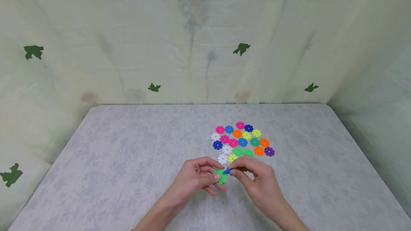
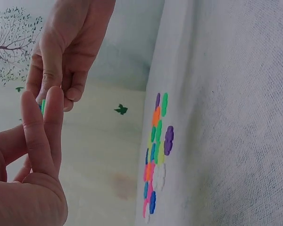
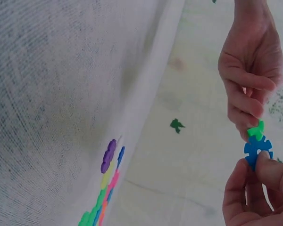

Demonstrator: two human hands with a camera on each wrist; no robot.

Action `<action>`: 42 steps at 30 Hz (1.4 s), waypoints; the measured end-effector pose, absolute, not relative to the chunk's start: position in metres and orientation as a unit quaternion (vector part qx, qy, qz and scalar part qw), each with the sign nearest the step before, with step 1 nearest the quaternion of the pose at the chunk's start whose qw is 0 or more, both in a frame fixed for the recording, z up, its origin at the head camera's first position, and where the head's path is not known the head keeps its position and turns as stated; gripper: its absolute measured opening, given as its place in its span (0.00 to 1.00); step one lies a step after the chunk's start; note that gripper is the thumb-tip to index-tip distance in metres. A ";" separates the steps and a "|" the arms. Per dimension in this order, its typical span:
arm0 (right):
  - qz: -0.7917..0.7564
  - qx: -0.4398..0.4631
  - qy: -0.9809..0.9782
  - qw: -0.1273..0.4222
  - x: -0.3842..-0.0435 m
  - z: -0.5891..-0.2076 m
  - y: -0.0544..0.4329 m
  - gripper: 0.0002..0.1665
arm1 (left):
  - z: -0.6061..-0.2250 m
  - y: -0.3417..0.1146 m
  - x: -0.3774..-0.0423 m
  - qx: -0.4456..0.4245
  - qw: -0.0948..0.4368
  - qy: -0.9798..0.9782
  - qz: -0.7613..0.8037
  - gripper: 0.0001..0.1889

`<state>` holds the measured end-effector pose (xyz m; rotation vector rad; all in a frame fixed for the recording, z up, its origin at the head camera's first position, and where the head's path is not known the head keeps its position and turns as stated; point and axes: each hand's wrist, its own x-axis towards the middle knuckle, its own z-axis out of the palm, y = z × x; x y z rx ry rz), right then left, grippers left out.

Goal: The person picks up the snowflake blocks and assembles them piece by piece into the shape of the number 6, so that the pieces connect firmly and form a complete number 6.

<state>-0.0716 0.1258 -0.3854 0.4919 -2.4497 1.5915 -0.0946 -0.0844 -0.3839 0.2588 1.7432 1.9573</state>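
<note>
Near the front middle of the table, my left hand (image 1: pixel 196 177) pinches a light green notched disc (image 1: pixel 221 176) between thumb and fingers. My right hand (image 1: pixel 257 177) pinches a blue notched disc (image 3: pixel 257 149) and holds it against the green one's edge. In the right wrist view the two discs meet at their rims, the blue one facing the camera and the green one (image 3: pixel 256 131) turned more edge-on. Fingers hide most of both discs in the left wrist view, where only a green sliver (image 2: pixel 43 106) shows.
Just beyond the hands lies a loose cluster of flat notched discs in several colours, including an orange disc (image 1: pixel 259 150), a purple disc (image 1: pixel 269 151) and a white disc (image 1: pixel 222 159). The grey cloth-covered table (image 1: pixel 128 145) ends at a hanging printed curtain (image 1: pixel 135 38).
</note>
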 end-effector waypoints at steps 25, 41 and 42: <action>0.625 0.092 -0.774 -0.054 -0.080 -0.402 0.126 0.09 | -0.398 -0.089 -0.101 0.124 0.263 0.656 0.697 0.10; 0.570 0.055 -0.820 -0.006 -0.100 -0.394 0.165 0.10 | -0.397 -0.099 -0.110 0.106 0.186 0.712 0.669 0.13; 0.561 0.055 -0.826 -0.004 -0.101 -0.394 0.168 0.10 | -0.397 -0.100 -0.111 0.105 0.185 0.714 0.667 0.13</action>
